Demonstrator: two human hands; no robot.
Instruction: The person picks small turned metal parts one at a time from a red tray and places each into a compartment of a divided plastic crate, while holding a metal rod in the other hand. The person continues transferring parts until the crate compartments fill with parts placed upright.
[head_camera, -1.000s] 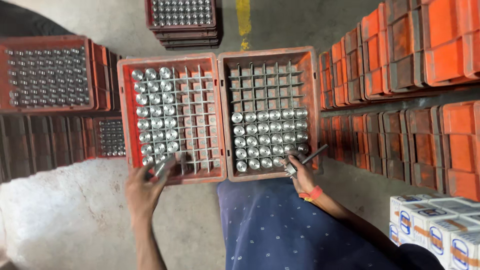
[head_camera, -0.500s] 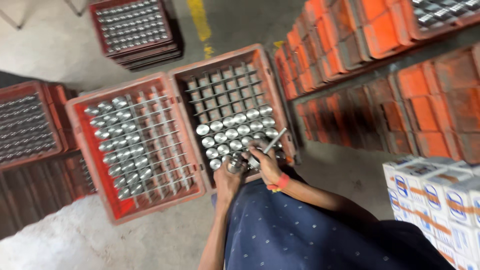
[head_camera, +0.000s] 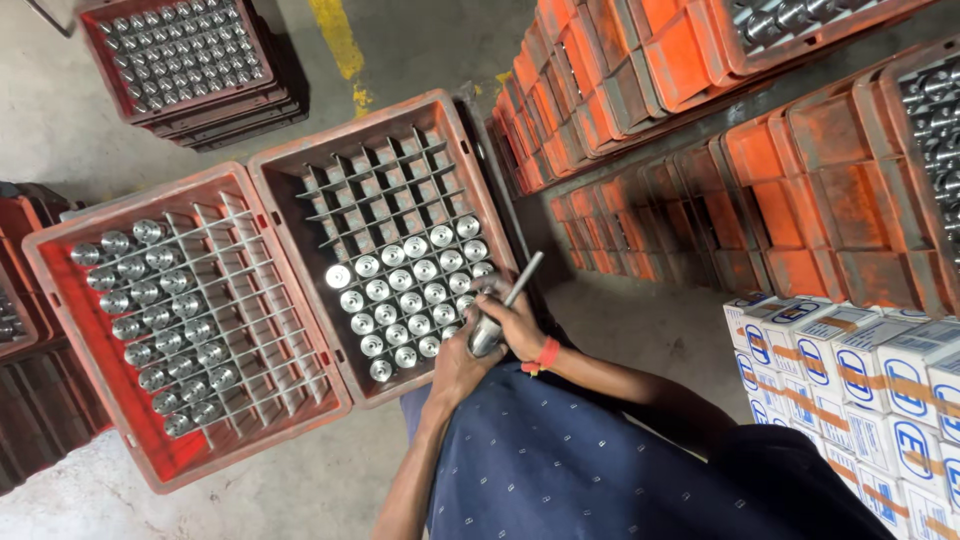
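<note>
Both hands, left hand (head_camera: 455, 365) and right hand (head_camera: 515, 325), are gripping a metal cylinder (head_camera: 485, 338); the right is also holding a rod (head_camera: 522, 280) at one o'clock, the right crate (head_camera: 480, 170) sitting half filled.

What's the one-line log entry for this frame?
left hand: holds metal cylinder | right hand: holds thin metal tool, against cylinder | over right crate, part-filled | left crate beside

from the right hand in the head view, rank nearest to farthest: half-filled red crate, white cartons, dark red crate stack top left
1. Half-filled red plastic crate, right under the right hand.
2. White cardboard cartons, off to the right.
3. Dark red crate stack, far upper left.
</note>
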